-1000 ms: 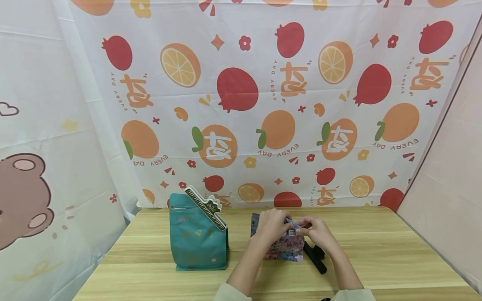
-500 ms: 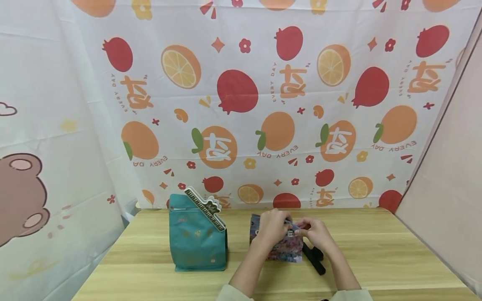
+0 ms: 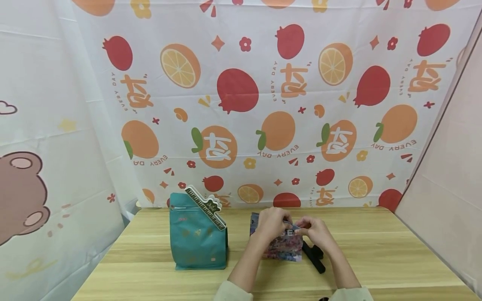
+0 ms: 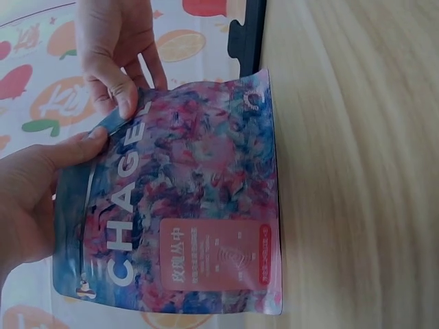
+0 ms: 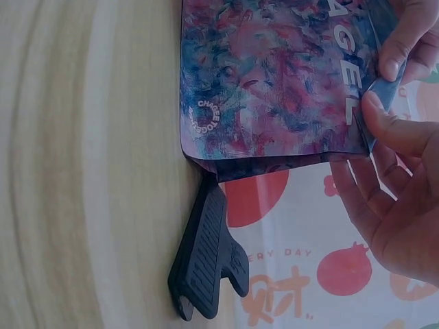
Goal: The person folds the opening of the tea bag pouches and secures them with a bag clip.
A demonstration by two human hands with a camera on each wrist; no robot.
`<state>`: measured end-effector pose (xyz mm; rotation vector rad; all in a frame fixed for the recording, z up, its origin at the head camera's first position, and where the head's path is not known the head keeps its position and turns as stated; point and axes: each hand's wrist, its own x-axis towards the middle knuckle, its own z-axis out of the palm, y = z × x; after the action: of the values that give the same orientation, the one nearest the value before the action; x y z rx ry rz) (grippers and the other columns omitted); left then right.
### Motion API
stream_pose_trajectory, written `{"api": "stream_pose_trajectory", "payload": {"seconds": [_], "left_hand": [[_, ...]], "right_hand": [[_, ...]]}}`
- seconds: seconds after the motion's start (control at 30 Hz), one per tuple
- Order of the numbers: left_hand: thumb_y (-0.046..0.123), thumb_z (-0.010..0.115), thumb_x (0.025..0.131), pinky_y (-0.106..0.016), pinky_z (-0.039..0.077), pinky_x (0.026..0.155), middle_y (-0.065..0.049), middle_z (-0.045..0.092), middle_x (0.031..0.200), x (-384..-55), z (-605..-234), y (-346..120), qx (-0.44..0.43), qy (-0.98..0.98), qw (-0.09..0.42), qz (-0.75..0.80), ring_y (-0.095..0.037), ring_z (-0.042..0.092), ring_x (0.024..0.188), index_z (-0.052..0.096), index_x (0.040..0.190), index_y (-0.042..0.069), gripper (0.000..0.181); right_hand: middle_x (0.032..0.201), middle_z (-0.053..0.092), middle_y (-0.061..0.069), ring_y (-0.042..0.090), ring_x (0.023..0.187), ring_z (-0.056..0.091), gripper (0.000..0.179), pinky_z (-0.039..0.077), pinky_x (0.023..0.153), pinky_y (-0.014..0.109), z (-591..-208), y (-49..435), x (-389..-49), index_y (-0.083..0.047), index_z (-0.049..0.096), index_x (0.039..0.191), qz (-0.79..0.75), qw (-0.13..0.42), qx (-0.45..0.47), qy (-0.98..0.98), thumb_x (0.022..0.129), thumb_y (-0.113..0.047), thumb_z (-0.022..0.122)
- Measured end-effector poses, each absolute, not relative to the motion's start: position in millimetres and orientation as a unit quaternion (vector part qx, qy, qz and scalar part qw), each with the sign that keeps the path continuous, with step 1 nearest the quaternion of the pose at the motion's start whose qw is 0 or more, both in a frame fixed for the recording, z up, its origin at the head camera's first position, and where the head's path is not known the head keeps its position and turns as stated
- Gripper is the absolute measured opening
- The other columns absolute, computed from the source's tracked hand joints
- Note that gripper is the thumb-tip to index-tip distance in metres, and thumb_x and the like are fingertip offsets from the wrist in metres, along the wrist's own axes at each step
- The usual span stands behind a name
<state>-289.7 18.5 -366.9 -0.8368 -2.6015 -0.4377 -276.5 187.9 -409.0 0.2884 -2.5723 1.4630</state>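
A blue and pink patterned pouch (image 4: 199, 151) with white lettering stands upright on the table. My left hand (image 3: 272, 225) pinches its top edge near the middle, the thumb lying along the front in the left wrist view. At the top corner on the other side, my right hand (image 5: 405, 192) grips the edge between thumb and fingers. The top strip looks folded over between the two hands. A black bag clip (image 5: 206, 253) lies on the table beside the pouch's right bottom corner, touched by neither hand.
To the left stands a teal pouch (image 3: 198, 242), its top right corner held by a white-edged, dark striped clip (image 3: 207, 209). The wooden table (image 3: 132, 255) ends at a fruit-printed curtain (image 3: 241, 138) behind. A small dark object (image 3: 324, 299) shows at the bottom edge.
Both hands stay on the pouch's top edge with only slight finger movement. The black clip and the teal pouch have not moved.
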Motion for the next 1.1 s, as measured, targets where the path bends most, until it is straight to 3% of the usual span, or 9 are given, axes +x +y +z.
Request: {"api": "stream_pose_trajectory", "payload": {"seconds": [0.23,0.37,0.7,1.1], "left_hand": [[0.029,0.068,0.084,-0.022,0.041,0.053,0.011,0.063,0.072,-290,-356,13,-0.299,-0.927,0.103,-0.199,-0.004,0.052,0.059,0.074,0.084,0.021,0.01],[0.03,0.066,0.085,-0.023,0.044,0.057,0.01,0.065,0.076,-289,-353,10,-0.293,-0.93,0.089,-0.202,-0.005,0.056,0.064,0.075,0.088,0.02,0.014],[0.03,0.071,0.08,-0.021,0.038,0.047,0.009,0.066,0.072,-288,-355,10,-0.271,-0.929,0.106,-0.227,-0.006,0.055,0.057,0.076,0.081,0.02,0.012],[0.032,0.068,0.082,-0.021,0.036,0.047,0.01,0.064,0.068,-290,-358,12,-0.263,-0.934,0.125,-0.21,-0.005,0.049,0.052,0.076,0.084,0.021,0.014]], "right_hand": [[0.076,0.062,0.002,0.018,0.069,0.055,0.006,0.046,0.061,0.036,-406,188,-277,-0.005,0.067,0.085,0.503,0.071,0.084,-0.857,0.08,-0.004,0.069],[0.076,0.061,0.002,0.018,0.069,0.055,0.005,0.045,0.06,0.033,-406,189,-277,-0.005,0.067,0.083,0.504,0.068,0.083,-0.857,0.08,-0.003,0.069],[0.075,0.061,0.002,0.017,0.071,0.056,0.006,0.047,0.064,0.039,-408,190,-280,-0.005,0.066,0.083,0.492,0.073,0.108,-0.861,0.079,-0.004,0.07],[0.076,0.06,0.003,0.018,0.071,0.055,0.006,0.047,0.063,0.04,-406,190,-279,-0.005,0.066,0.084,0.502,0.065,0.112,-0.855,0.079,-0.003,0.069]]}}
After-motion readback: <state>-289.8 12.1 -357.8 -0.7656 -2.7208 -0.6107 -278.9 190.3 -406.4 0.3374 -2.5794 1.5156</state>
